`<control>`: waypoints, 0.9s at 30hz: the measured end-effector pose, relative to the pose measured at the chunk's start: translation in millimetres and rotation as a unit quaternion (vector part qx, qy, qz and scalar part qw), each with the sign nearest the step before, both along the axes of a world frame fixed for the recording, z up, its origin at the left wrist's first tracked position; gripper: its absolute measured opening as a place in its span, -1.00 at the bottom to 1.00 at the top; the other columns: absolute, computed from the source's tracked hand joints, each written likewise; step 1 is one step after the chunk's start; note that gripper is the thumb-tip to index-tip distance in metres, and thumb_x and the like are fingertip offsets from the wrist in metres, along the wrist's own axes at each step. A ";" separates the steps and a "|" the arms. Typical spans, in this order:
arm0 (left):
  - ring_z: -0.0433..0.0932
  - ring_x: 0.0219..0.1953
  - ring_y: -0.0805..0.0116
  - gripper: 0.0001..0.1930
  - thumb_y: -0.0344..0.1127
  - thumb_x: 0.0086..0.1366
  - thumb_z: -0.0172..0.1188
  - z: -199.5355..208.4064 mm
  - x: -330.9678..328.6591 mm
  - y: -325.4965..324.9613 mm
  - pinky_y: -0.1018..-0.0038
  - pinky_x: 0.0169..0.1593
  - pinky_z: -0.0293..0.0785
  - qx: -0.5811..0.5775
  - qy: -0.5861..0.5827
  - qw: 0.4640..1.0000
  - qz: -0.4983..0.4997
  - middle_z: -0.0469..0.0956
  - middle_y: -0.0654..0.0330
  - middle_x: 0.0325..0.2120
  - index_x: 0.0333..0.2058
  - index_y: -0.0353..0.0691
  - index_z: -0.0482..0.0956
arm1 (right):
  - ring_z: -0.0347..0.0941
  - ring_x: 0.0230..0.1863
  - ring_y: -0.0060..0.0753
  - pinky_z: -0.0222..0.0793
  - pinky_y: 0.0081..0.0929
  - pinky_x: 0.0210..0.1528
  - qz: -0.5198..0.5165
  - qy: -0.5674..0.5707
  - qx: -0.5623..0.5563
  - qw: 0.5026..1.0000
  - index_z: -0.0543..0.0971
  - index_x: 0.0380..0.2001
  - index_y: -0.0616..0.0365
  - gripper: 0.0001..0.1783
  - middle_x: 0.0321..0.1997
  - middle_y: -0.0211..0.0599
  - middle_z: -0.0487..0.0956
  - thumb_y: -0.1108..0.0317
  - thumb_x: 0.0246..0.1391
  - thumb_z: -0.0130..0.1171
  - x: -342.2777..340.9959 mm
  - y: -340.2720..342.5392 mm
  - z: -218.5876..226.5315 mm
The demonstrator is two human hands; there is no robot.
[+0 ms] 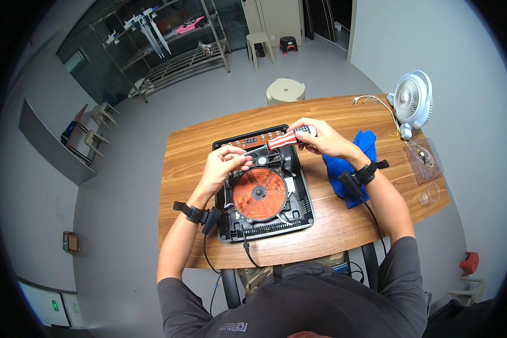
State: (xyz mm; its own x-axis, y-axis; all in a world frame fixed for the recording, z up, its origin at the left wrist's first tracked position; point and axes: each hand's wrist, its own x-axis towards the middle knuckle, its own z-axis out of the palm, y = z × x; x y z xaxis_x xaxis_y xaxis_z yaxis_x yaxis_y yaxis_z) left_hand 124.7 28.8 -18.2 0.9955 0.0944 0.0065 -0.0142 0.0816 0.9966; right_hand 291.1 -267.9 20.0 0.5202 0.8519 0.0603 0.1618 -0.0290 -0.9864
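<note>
My right hand (321,138) grips the red-and-white striped handle of a screwdriver (281,139). Its shaft points left and slightly down, toward my left hand (225,162). The fingers of that hand are pinched together at the screwdriver's tip; whether they hold the shaft or something small is too fine to see. Both hands are over the far part of an opened induction cooker (308,217), whose black lower shell lies on the table. Inside it show a round copper coil (247,194), a small black fan (262,161) and a control board (254,140) along the far edge.
The wooden table (332,236) bears a blue cloth (366,143) right of the cooker. Farther right are a white fan (412,101), a clear tray (419,169) with small parts, and clear cups (432,192). A power cord (246,248) runs over the near edge. A stool (285,90) stands beyond.
</note>
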 end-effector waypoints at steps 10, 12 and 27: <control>0.57 0.13 0.23 -0.50 -0.28 0.35 0.32 -10.4 24.6 10.9 0.34 0.17 0.54 0.206 -0.015 0.978 0.007 0.54 0.02 0.14 0.19 -0.35 0.47 | 0.41 -0.47 -0.74 0.34 -0.67 -0.47 -0.126 -0.150 -0.046 0.980 0.61 -0.01 0.10 -0.71 -0.42 -0.50 0.59 0.17 0.34 0.22 33.7 -20.2 26.4; 0.56 0.15 0.16 -0.48 -0.25 0.32 0.35 -6.5 30.4 3.1 0.30 0.19 0.52 0.368 -0.027 0.929 0.001 0.54 -0.01 0.13 0.17 -0.37 0.48 | 0.46 -0.43 -0.65 0.42 -0.55 -0.38 -0.142 -0.299 -0.015 0.943 0.61 -0.05 0.17 -0.69 -0.41 -0.48 0.59 0.17 0.32 0.24 54.3 -21.0 22.0; 0.36 0.30 -0.08 -0.46 0.01 0.38 0.22 -19.3 56.9 -20.7 0.09 0.31 0.32 0.680 -0.009 0.723 -0.120 0.35 -0.03 0.30 0.13 -0.32 0.59 | 0.65 -0.33 0.03 0.53 -0.19 -0.23 -0.030 -0.471 -0.164 0.866 0.61 -0.23 0.26 -0.68 -0.40 0.02 0.68 0.17 0.18 0.29 85.1 23.6 60.4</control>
